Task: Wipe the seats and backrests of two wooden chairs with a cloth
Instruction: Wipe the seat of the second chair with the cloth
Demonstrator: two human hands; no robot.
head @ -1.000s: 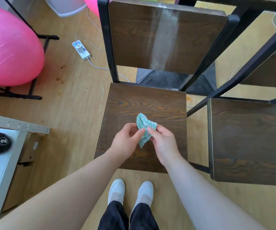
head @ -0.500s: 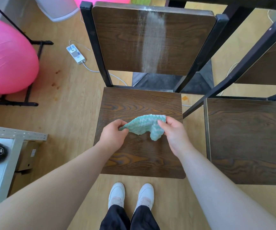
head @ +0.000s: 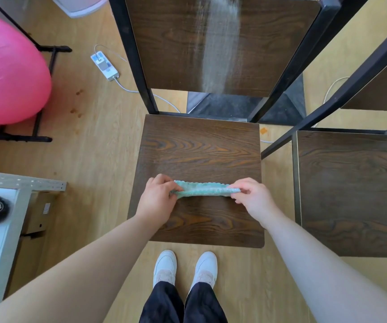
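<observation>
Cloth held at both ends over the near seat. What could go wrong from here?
1. The left grip and right grip only pinch the ends of the cloth; a slip could drop it onto the seat or floor.
2. The cloth is bunched into a narrow strip, so one pass may miss much of the seat.
3. The pale streak on the backrest may need several passes.
</observation>
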